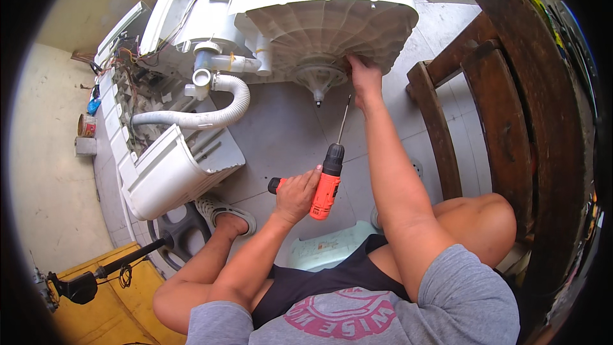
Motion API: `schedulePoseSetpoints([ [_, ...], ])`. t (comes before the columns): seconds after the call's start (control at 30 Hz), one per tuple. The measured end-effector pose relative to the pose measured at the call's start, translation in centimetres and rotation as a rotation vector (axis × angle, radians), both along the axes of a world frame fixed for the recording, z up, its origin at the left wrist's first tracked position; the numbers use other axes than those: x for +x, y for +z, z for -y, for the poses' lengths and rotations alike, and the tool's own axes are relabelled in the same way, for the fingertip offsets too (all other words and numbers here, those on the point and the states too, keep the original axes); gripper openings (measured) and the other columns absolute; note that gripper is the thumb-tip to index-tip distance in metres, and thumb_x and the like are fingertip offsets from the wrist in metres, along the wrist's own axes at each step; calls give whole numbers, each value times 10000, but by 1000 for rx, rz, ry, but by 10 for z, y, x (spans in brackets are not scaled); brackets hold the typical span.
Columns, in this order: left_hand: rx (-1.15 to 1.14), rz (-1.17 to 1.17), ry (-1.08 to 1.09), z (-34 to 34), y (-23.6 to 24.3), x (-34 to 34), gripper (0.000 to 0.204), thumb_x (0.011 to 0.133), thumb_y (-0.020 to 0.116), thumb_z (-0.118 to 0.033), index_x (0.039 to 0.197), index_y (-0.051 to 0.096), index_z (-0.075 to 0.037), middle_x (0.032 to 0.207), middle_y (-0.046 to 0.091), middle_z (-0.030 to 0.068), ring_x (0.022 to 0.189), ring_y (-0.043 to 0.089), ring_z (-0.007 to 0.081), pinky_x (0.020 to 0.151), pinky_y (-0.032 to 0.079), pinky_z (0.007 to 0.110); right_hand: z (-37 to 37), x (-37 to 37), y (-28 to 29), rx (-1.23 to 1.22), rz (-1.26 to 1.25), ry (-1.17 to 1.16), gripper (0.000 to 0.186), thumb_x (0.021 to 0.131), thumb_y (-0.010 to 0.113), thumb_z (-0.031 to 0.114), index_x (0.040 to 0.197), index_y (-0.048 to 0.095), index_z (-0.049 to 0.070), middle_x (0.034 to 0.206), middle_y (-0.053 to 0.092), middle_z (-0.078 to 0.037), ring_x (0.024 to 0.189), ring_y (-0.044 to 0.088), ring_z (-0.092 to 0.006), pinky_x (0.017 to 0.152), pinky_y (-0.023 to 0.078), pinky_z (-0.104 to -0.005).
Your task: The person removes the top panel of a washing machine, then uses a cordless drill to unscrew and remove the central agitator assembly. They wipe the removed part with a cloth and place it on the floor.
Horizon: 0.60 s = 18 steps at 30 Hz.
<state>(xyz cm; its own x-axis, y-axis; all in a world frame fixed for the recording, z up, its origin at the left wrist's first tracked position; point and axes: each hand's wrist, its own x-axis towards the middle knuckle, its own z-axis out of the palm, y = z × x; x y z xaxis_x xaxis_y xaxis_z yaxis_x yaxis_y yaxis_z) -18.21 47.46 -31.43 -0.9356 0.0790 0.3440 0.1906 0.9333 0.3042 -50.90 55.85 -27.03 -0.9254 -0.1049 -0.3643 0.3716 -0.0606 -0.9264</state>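
My left hand (297,194) is wrapped around the handle of an orange and black cordless drill (326,197). A long screwdriver bit (345,120) in its chuck points up and away, its tip just short of my right wrist. My right hand (366,80) reaches to the underside of a white washing machine tub (377,32). Its fingers are curled in beside the pale central hub (318,78), whose short shaft points toward me. Whatever those fingertips grip or touch is hidden.
Left of the tub, a ribbed grey drain hose (236,105) curves from white pipe fittings (203,76). Exposed wires lie in the opened white casing (156,172). A dark wooden bench (495,89) stands at right, a pale green stool (325,246) between my legs, a yellow cabinet (121,297) at lower left.
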Motion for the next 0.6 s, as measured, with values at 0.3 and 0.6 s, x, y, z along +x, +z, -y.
schedulePoseSetpoints([
  [0.3,-31,132,59,-11,-8,-12,678,909,714,-142,1550,518,-42,1229,729,85,920,727,244,775,564,377,-21,-6,-47,-8,29,116,440,1032,671,397,1302,716,53,1198,724,-38,1090,630,-159,941,475,-341],
  [0.6,-10,188,187,-8,-18,-24,730,919,728,-160,1590,465,-44,1250,714,134,986,729,311,808,573,421,-9,39,-88,-347,398,168,632,1122,453,557,1530,509,77,1450,609,-127,1271,597,-320,1107,446,-521],
])
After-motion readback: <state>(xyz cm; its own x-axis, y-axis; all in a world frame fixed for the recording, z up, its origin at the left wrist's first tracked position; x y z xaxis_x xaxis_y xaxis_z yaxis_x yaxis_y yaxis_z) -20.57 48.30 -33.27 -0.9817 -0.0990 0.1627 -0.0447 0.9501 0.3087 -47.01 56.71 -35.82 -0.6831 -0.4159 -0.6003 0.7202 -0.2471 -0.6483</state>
